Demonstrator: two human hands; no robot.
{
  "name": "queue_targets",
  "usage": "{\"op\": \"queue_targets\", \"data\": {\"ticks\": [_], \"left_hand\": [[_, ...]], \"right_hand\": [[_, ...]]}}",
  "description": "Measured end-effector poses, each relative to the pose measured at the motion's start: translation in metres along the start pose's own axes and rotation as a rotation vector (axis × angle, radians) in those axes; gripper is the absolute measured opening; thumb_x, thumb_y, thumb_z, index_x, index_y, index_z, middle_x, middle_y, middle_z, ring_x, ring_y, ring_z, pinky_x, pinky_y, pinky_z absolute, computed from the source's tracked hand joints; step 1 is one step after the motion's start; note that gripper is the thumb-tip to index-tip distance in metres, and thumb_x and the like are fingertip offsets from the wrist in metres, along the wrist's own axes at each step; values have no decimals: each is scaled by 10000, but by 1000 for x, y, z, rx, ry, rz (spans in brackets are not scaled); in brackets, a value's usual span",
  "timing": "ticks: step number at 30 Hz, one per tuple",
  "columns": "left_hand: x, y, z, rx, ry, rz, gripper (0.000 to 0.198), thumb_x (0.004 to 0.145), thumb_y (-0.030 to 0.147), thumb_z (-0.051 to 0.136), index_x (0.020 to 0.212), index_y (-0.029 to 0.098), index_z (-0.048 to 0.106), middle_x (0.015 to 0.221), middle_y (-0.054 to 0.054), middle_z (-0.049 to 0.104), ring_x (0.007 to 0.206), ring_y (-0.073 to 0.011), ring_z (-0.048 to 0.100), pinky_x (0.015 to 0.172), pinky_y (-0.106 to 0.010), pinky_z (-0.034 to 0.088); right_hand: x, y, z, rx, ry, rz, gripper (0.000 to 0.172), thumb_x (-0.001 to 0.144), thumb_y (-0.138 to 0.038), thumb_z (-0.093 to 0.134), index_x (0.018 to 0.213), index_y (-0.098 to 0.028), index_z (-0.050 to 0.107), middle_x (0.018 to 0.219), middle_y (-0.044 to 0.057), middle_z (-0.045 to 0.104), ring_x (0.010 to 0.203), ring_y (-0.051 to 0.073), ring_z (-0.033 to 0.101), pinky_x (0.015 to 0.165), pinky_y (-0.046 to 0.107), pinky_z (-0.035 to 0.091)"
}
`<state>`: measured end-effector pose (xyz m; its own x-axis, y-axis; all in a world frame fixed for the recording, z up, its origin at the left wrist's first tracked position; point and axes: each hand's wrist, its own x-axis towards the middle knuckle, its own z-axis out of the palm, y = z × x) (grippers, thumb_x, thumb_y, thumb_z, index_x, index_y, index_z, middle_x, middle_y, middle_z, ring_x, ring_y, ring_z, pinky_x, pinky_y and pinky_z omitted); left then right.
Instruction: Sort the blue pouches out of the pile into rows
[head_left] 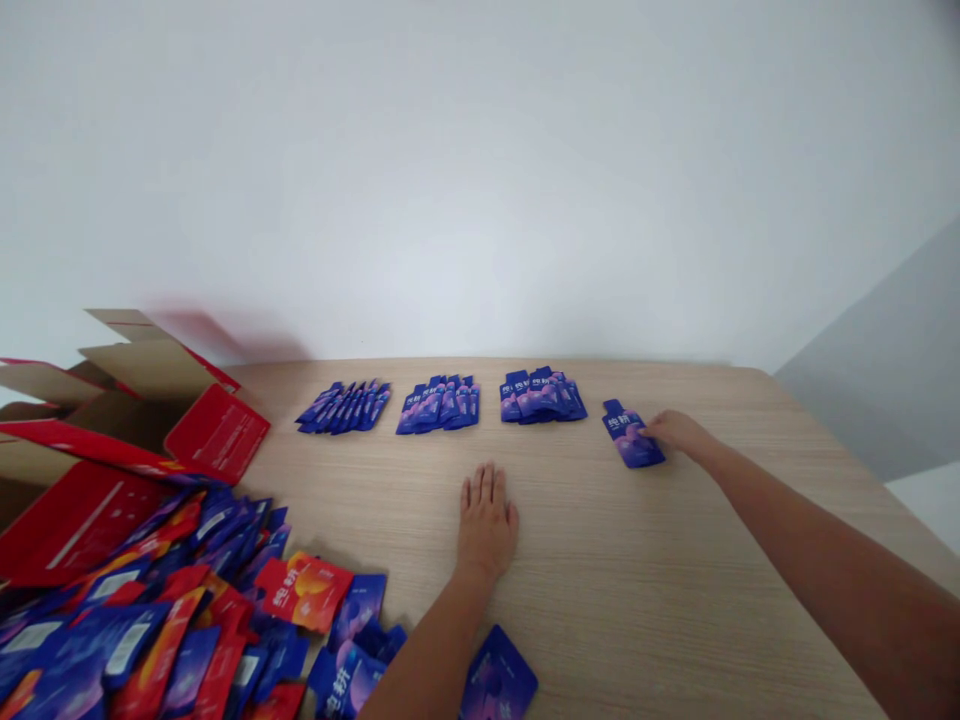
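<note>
My right hand (679, 432) grips the lower right edge of a blue and purple pouch (628, 434), which lies on or just over the table at the right of a row. Flat on the tabletop in the middle rests my left hand (487, 518), fingers stretched out, holding nothing. Three fanned groups of the same blue pouches make up the row: a left group (345, 407), a middle group (439, 404) and a right group (541, 395). Below my left forearm a single blue pouch (499, 675) lies partly hidden.
A mixed heap of blue and red pouches (187, 600) covers the table's near left. Behind it stand open red cardboard boxes (217, 435) with raised flaps. A red pouch (304, 590) lies at the heap's right side. The wooden table (600, 560) meets a white wall (480, 180).
</note>
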<state>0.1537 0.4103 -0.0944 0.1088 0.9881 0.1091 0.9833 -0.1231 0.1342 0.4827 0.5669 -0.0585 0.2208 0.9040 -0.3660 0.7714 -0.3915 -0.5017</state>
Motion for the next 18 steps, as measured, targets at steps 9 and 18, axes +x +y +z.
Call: {"op": "queue_targets", "data": {"ticks": [9, 18], "left_hand": [[0, 0, 1, -24, -13, -9, 507, 895, 252, 350, 1387, 139, 402, 1493, -102, 357, 1387, -236, 295, 1141, -475, 243], [-1, 0, 0, -14, -13, 1, 506, 899, 253, 360, 1391, 144, 394, 1494, -108, 353, 1388, -249, 292, 1135, -492, 264]], "right_hand": [[15, -77, 13, 546, 50, -118, 265, 767, -290, 653, 574, -174, 512, 507, -24, 480, 475, 82, 430, 432, 200, 353], [37, -130, 62, 512, -50, -80, 216, 745, -270, 692, 615, -130, 591, 432, -54, 452, 419, 62, 410, 392, 176, 292]]}}
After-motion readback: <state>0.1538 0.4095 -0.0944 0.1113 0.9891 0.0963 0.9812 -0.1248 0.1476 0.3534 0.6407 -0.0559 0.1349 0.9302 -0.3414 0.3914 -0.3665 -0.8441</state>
